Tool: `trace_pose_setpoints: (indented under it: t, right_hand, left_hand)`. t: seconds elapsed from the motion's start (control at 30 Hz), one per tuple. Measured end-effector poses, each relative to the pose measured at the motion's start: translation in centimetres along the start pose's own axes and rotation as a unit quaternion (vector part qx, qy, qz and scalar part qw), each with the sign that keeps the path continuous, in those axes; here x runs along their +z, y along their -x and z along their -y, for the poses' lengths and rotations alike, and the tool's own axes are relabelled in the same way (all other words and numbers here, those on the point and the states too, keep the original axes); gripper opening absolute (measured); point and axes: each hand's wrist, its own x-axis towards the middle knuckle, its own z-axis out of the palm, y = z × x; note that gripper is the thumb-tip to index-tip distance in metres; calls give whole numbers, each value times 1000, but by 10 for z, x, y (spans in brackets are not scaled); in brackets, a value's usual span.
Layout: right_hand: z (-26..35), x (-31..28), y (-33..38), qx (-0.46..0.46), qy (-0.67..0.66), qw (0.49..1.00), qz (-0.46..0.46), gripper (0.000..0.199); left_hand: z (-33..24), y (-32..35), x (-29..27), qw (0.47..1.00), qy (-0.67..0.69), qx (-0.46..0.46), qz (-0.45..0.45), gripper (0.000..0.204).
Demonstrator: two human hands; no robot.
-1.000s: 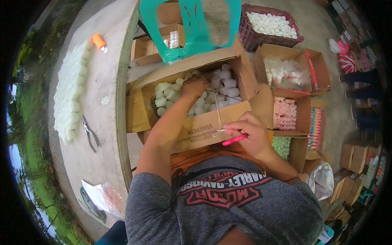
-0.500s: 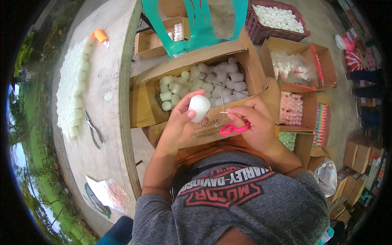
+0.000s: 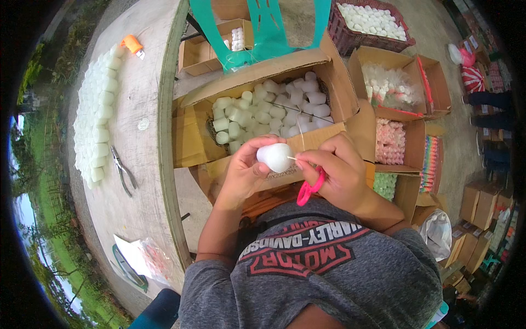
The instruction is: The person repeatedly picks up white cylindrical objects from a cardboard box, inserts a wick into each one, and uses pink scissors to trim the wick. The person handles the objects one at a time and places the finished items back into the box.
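Observation:
My left hand is closed round a white rounded foam piece, its domed end toward my right hand. A thin pale stick is pinched between the fingertips of my right hand; its tip appears to touch the foam piece. Pink-handled scissors hang from the same right hand, their blades mostly hidden by the fingers. Just beyond both hands, an open cardboard box holds many similar white foam pieces. A thin pale strand rises near the right hand.
Left of me, a long table carries rows of white pieces, an orange cutter, pliers and a plastic bag. A green chair stands beyond the box. Cartons and a crate line the right.
The foam piece has been lowered and turned in my left hand. My right hand has moved in, bringing the stick's tip to the piece, and the scissors handles have swung downward.

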Motion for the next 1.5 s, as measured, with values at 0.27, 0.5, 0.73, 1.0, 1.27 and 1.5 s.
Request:
trace_pose_setpoints:
  t: [0.27,0.5,0.73,1.0,1.27,1.5]
  right_hand:
    - [1,-2,3,-8,-14,1000,0,19]
    - [6,-8,2,33,-16,999,25,19]
    - [8,-5,6,-7,52,999,2,19]
    - [9,-3,4,-18,43,999,2,22]
    - [11,-5,2,-12,39,999,16,22]
    - [10,-4,2,-8,40,999,21,21]
  left_hand:
    - [-5,1,2,996,-83,29,9,49]
    - [-14,2,5,984,-158,73,47,41]
    - [-20,6,17,974,-214,74,12,42]
    - [-23,11,20,970,-230,82,6,43]
    - [-27,12,24,957,-271,104,2,44]
    - [-30,12,27,946,-304,117,-1,47]
